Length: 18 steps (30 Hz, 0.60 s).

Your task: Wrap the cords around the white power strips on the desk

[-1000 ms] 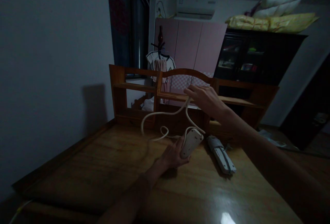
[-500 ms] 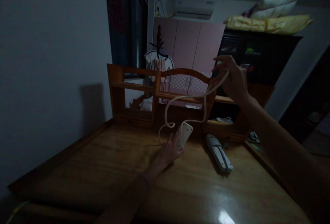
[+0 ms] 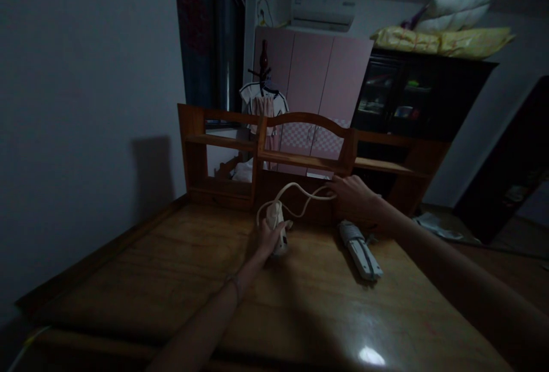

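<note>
My left hand [image 3: 271, 237] is closed around a white power strip [image 3: 282, 234], held upright just over the wooden desk [image 3: 206, 258]. A pale cord [image 3: 295, 188] loops from the strip across to my right hand [image 3: 349, 190], whose fingers are pinched on it in front of the shelf. Right of the strip, a second power strip [image 3: 362, 256] lies on the desk with its grey cord wound round one end. The fingertips of my left hand are partly hidden behind the strip.
A wooden shelf unit [image 3: 304, 159] stands along the desk's back edge. To the left rises a bare wall [image 3: 94, 103]. Behind are a pink wardrobe [image 3: 311, 75], a coat stand with clothes [image 3: 263, 98] and a dark cabinet [image 3: 429, 92].
My right hand has come down from above the shelf, bringing the cord lower. The strip in my left hand has shifted left and turned more upright.
</note>
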Each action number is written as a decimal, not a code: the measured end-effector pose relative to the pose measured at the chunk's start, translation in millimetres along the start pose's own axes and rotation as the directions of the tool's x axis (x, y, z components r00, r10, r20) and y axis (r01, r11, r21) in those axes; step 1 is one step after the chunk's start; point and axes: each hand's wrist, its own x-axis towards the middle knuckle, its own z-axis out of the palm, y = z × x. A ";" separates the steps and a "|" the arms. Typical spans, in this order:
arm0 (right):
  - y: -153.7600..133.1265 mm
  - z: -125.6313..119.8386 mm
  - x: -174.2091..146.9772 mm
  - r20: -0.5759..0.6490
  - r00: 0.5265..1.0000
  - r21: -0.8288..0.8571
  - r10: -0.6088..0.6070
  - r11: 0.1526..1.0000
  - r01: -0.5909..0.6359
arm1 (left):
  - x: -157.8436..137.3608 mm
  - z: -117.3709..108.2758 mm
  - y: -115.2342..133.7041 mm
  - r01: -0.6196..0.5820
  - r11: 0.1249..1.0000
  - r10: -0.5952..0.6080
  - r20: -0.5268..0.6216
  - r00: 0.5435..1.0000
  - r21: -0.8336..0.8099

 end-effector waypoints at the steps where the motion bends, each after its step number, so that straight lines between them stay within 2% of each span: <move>1: -9.6 11.4 -6.3 0.052 0.999 0.046 0.011 0.999 -0.013 | 1.9 -0.3 -2.5 0.029 0.999 -0.029 -0.001 1.000 -0.021; 6: -52.0 48.5 -26.7 0.176 0.984 0.240 0.012 0.969 -0.055 | 0.6 -0.8 -2.7 0.073 0.986 -0.067 0.043 0.997 -0.149; 10: -65.6 51.5 -27.3 0.252 0.968 0.401 -0.001 0.910 -0.103 | -8.1 -2.2 7.1 0.125 0.958 -0.094 0.130 0.987 -0.257; 12: -65.6 48.0 -24.2 0.312 0.950 0.522 0.008 0.834 -0.178 | -12.5 -4.6 12.4 0.162 0.936 -0.103 0.196 0.975 -0.313; 13: -64.1 45.8 -22.2 0.348 0.937 0.612 0.022 0.752 -0.244 | -14.8 -6.8 14.9 0.187 0.923 -0.112 0.231 0.966 -0.337; 14: -61.7 43.7 -20.3 0.380 0.924 0.703 0.040 0.637 -0.317 | -17.4 -9.8 17.3 0.218 0.909 -0.125 0.266 0.956 -0.354; 16: -54.4 40.2 -17.0 0.420 0.904 0.836 0.086 0.350 -0.422 | -24.4 -18.7 21.8 0.289 0.881 -0.165 0.330 0.930 -0.375; 17: -50.1 39.1 -15.7 0.423 0.899 0.870 0.112 0.228 -0.438 | -29.4 -24.7 24.1 0.321 0.866 -0.184 0.354 0.917 -0.382; 18: -45.5 38.6 -14.6 0.412 0.901 0.891 0.135 0.145 -0.429 | -35.7 -31.5 26.5 0.347 0.855 -0.200 0.373 0.906 -0.386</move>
